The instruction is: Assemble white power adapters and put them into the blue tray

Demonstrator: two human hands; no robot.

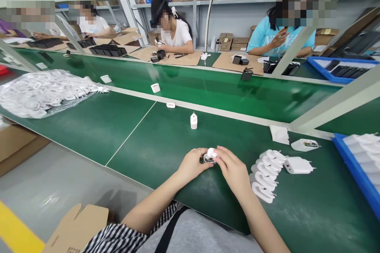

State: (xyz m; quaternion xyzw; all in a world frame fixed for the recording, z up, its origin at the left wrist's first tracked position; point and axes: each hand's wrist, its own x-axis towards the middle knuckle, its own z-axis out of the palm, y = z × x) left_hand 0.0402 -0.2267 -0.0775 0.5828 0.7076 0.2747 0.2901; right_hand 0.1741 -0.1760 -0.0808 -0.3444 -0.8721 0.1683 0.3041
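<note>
Close in front of me, my left hand (192, 163) is closed around a white charger housing (209, 159) whose open top shows dark parts inside. Pinched in my right hand (233, 168) is a small white charger cover (211, 153), held right over that opening. Whether the cover touches the housing I cannot tell. To the right of my hands, several white covers (263, 193) stand in a row on the green table. Beside them lie a white charger (299, 165) and an open housing (304, 144) with parts showing inside. Another white charger (194, 121) stands ahead of my hands.
A clear bag of white parts (50, 93) lies at the far left. A blue tray (353, 170) with white pieces stands at the right edge. A moving-line strip (202, 83) runs beyond the table, with several people at work behind it. A slanted metal post (335, 104) rises at right.
</note>
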